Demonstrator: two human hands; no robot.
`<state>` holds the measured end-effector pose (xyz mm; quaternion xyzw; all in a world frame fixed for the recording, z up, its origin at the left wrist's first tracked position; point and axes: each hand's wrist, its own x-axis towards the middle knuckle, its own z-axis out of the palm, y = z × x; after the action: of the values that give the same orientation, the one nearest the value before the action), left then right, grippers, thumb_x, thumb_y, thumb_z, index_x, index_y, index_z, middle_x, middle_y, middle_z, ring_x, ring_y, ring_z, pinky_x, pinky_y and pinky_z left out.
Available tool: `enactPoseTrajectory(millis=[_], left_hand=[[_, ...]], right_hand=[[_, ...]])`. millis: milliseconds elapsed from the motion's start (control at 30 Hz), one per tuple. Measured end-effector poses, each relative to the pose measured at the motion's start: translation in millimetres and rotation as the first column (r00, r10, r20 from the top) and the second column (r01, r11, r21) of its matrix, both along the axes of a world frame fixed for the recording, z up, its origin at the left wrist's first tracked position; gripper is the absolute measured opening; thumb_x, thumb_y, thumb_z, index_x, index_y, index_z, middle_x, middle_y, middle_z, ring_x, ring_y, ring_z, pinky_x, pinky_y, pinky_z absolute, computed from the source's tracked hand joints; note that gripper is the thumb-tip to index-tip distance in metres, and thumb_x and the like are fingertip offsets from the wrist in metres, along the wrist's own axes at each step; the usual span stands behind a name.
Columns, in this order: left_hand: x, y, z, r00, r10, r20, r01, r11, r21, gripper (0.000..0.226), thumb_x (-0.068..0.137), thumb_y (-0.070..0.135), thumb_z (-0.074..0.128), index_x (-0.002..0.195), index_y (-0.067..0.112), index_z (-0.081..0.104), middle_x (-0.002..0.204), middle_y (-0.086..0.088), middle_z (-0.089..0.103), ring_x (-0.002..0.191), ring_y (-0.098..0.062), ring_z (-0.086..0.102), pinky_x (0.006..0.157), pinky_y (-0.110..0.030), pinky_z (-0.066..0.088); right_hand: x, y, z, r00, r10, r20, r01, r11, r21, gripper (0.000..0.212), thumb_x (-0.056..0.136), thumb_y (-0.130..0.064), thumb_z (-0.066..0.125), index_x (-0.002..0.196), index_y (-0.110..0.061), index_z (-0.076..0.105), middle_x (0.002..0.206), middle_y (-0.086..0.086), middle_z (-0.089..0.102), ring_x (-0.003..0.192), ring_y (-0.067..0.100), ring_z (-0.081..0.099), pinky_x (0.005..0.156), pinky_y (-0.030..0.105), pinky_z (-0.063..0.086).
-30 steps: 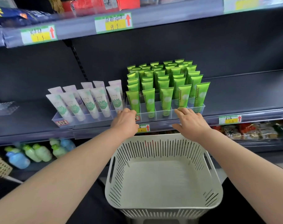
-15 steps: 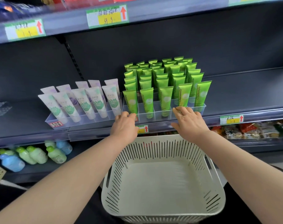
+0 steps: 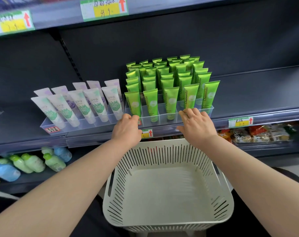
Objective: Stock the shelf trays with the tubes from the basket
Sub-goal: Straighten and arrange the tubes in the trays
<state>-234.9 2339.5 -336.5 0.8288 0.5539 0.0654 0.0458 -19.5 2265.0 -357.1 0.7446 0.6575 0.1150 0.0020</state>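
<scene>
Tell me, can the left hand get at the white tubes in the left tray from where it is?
Probably yes. The left hand rests at the green tray's front corner, right beside the clear tray of white tubes, and nothing stands between them.

Even, bright, diffuse light from above and in front; shadows are soft, deepest under the upper shelf [image 3: 162, 7] toward twelve o'clock; the clear tray [image 3: 167, 117] front shows faint sheen; price labels [image 3: 104, 8] at eleven o'clock are smeared by motion blur; wide-angle bending curves shelf edges at three and nine o'clock; the centre stays sharp.
</scene>
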Motion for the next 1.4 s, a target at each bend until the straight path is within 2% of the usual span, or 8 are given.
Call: enactPoseTrajectory(millis=[133, 400, 700, 900, 1133, 1400], left_hand=[[1, 0, 1, 1.000, -0.013, -0.011, 0.013, 1.000, 0.000, 0.046, 0.095, 0.030, 0.057, 0.137, 0.018, 0.045, 0.135, -0.007, 0.042, 0.114, -0.027, 0.053, 0.083, -0.034, 0.044], [7, -5, -6, 0.997, -0.051, -0.049, 0.052, 0.999, 0.016, 0.053, 0.093, 0.033, 0.059, 0.141, 0.020, 0.040, 0.141, -0.005, 0.037, 0.125, -0.026, 0.043, 0.094, -0.037, 0.042], [24, -11, -6, 0.996, -0.075, -0.051, 0.076, 0.997, 0.021, 0.052, 0.094, 0.032, 0.058, 0.142, 0.019, 0.039, 0.144, -0.006, 0.035, 0.129, -0.027, 0.038, 0.100, -0.039, 0.041], [49, -16, -6, 0.994, -0.096, -0.058, 0.097, 0.995, 0.016, 0.053, 0.095, 0.032, 0.057, 0.142, 0.020, 0.038, 0.145, -0.006, 0.033, 0.130, -0.026, 0.037, 0.099, -0.039, 0.041], [77, -20, -1, 0.989, -0.117, -0.090, 0.116, 0.993, -0.017, 0.057, 0.093, 0.045, 0.055, 0.141, 0.018, 0.039, 0.143, -0.007, 0.034, 0.128, -0.029, 0.039, 0.099, -0.040, 0.041], [112, -26, 1, 0.982, -0.158, -0.107, 0.156, 0.987, -0.027, 0.053, 0.094, 0.043, 0.056, 0.138, 0.018, 0.041, 0.140, -0.008, 0.036, 0.125, -0.031, 0.041, 0.092, -0.039, 0.044]], right_hand=[[1, 0, 0, 0.999, -0.003, -0.032, 0.003, 1.000, 0.005, 0.059, 0.098, -0.050, 0.034, 0.145, -0.014, 0.030, 0.137, 0.002, 0.041, 0.125, 0.023, 0.039, 0.100, 0.037, 0.035], [8, -5, -2, 0.997, -0.023, -0.071, 0.025, 0.999, 0.031, 0.058, 0.097, -0.051, 0.034, 0.143, -0.016, 0.033, 0.135, 0.001, 0.042, 0.124, 0.022, 0.040, 0.099, 0.038, 0.036], [20, -10, -4, 0.994, -0.060, -0.092, 0.064, 0.997, 0.041, 0.059, 0.097, -0.049, 0.036, 0.145, -0.015, 0.031, 0.137, 0.002, 0.041, 0.125, 0.024, 0.039, 0.100, 0.039, 0.036], [41, -17, -5, 0.987, -0.113, -0.110, 0.117, 0.993, 0.032, 0.061, 0.096, -0.050, 0.037, 0.145, -0.014, 0.031, 0.140, 0.003, 0.040, 0.128, 0.025, 0.037, 0.099, 0.040, 0.035], [62, -20, -5, 0.974, -0.156, -0.167, 0.168, 0.984, 0.064, 0.059, 0.094, -0.055, 0.037, 0.138, -0.015, 0.039, 0.136, 0.003, 0.044, 0.127, 0.024, 0.038, 0.100, 0.040, 0.034], [90, -29, -5, 0.955, -0.219, -0.199, 0.236, 0.970, 0.067, 0.061, 0.094, -0.057, 0.035, 0.136, -0.013, 0.041, 0.137, 0.005, 0.043, 0.128, 0.025, 0.038, 0.100, 0.041, 0.035]])
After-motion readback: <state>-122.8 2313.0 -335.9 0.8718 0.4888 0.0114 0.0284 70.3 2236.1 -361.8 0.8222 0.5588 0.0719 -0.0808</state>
